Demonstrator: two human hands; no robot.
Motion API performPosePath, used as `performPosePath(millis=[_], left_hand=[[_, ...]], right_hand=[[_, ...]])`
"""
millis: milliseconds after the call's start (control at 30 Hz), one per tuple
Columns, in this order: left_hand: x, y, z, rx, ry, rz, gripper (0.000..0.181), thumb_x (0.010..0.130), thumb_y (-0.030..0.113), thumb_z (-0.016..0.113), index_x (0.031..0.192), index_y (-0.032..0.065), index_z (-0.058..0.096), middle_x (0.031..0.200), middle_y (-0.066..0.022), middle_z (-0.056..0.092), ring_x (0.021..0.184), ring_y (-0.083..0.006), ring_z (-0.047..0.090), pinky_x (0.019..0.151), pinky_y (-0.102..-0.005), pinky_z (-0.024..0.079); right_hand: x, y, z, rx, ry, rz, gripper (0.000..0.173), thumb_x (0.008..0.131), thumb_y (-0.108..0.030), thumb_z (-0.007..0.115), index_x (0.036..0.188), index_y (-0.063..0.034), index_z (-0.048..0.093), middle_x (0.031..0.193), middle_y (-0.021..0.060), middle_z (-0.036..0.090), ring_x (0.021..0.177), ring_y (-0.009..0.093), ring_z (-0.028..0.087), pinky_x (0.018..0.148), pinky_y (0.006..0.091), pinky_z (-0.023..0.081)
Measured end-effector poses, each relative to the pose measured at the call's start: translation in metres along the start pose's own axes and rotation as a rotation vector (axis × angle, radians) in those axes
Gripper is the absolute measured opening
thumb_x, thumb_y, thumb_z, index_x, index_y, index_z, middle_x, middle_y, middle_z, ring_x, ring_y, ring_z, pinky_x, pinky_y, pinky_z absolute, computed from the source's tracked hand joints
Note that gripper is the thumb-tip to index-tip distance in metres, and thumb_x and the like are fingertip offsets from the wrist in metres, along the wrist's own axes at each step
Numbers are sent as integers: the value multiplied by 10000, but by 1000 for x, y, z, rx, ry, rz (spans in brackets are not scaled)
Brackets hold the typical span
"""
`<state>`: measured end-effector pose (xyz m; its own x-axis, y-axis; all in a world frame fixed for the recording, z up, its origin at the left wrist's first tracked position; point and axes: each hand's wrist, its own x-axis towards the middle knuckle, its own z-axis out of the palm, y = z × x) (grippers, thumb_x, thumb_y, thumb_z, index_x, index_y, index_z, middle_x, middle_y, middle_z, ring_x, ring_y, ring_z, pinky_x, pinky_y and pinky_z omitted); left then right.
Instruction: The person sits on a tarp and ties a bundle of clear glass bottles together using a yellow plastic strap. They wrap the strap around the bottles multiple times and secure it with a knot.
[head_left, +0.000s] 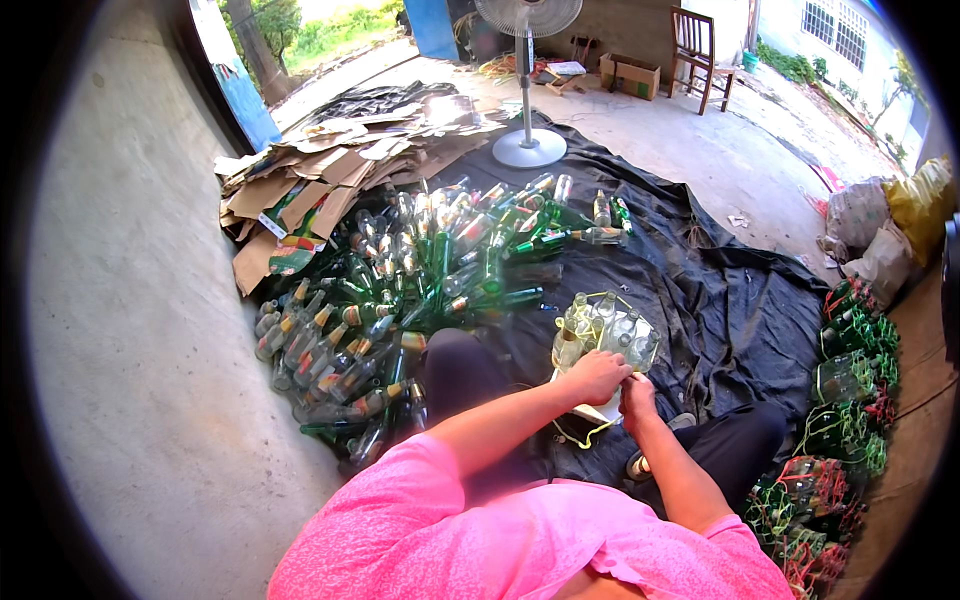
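Several clear glass bottles (624, 327) stand upright in a group on a white board (600, 411), with a yellow-green plastic strap (589, 435) running around them and trailing towards my body. At the near side of the group, my left hand (598, 375) and my right hand (637, 397) meet, fingers bent and close together. Both appear to pinch the strap where it passes the bottles, though the fingertips are small and partly hidden. The board lies on a black plastic sheet (720, 322) between my bent legs.
Loose green and clear bottles (442, 255) lie piled ahead and to the left, beside flattened cardboard (330, 172). A pedestal fan (529, 148) stands ahead. Strapped bottle bundles (844, 379) line the right side, near filled sacks (885, 255). A concrete wall (150, 300) rises at left.
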<state>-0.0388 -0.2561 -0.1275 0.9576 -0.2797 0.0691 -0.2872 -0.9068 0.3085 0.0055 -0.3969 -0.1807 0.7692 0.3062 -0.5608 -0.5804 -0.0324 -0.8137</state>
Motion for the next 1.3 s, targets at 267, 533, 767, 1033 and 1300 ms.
performPosePath(millis=[267,533,767,1033,1300], left_hand=[[9,-17,24,34,-35,3,146,824,175,643,953,108,667,972,-94,644,970,-275,656,868,-399,475],[14,-19,25,201,73,67,148,814,211,601,908,189,714,918,-48,663,1009,-228,641,1041,-489,379],[14,-21,13,141,-85,-93,194,804,228,584,888,157,743,959,-95,746,990,-251,708,1111,-485,359],[16,-24,18,56,0,-91,220,817,245,582,936,176,754,950,-96,736,1013,-253,678,1126,-455,328],[19,-23,15,41,-106,-126,246,823,258,582,975,183,761,997,-104,741,1037,-258,677,1139,-451,323]], right_hand=[[12,7,-2,-49,21,14,165,941,-170,510,784,-145,554,530,-48,374,364,106,291,350,290,195],[39,23,-17,-66,52,-154,229,900,-201,511,672,-188,519,552,-35,388,418,124,330,398,329,237],[39,29,-15,-300,111,-152,165,864,-141,605,717,-71,633,543,40,444,392,176,373,394,387,245],[11,10,-16,-134,19,-99,62,874,-109,621,828,-77,647,564,-10,481,379,111,358,366,303,252],[12,12,-21,-185,45,-39,62,858,-130,656,826,-85,629,563,-9,465,397,115,368,373,310,257]])
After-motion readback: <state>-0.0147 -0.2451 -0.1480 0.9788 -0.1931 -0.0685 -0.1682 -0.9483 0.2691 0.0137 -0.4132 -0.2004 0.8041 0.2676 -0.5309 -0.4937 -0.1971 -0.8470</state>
